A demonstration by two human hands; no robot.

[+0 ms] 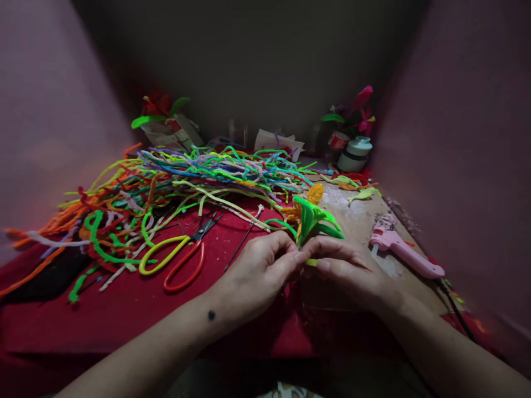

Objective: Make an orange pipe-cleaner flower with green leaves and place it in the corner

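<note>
Between my two hands stands a pipe-cleaner flower (pixel 309 218) with green leaves and orange-yellow petals. My left hand (pixel 265 265) pinches the base of the flower, its thumb and fingers pressed together. Close against it, my right hand (pixel 344 265) is closed too, its fingertips touching the same base. A short yellow-green strip (pixel 311 262) shows between the right thumb and forefinger. The flower's lower stem is hidden by my fingers. Left of my hands lie scissors (pixel 182 254) with one yellow and one red handle, blades apart.
A large heap of coloured pipe cleaners (pixel 224 171) covers the table's left and back. A pink glue gun (pixel 404 246) with a black cord rests on a brown board (pixel 344 298) at right. Behind stand a pale jar (pixel 355 155), a box (pixel 185 132) and finished flowers (pixel 363 110).
</note>
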